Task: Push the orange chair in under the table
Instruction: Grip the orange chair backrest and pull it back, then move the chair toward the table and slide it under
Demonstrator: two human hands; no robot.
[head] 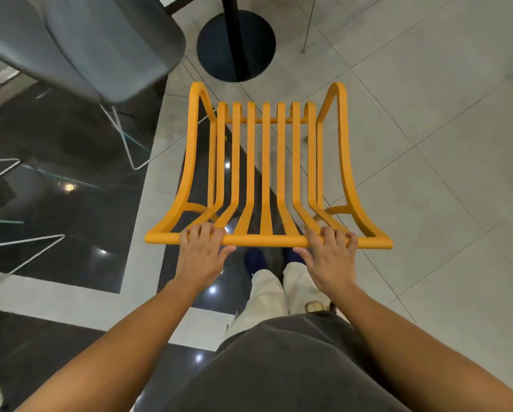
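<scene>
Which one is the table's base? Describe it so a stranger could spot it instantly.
Start at the orange chair gripped by both hands in mid-picture. Look just beyond its front edge, on the pale tiles: a flat round black disc with a black pole rising from it. The grey chair beside it stands on thin white wire legs instead.

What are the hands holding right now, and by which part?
Both hands grip the orange chair by its top back rail: left hand left of centre, right hand right of centre, fingers curled over the bar.
</scene>
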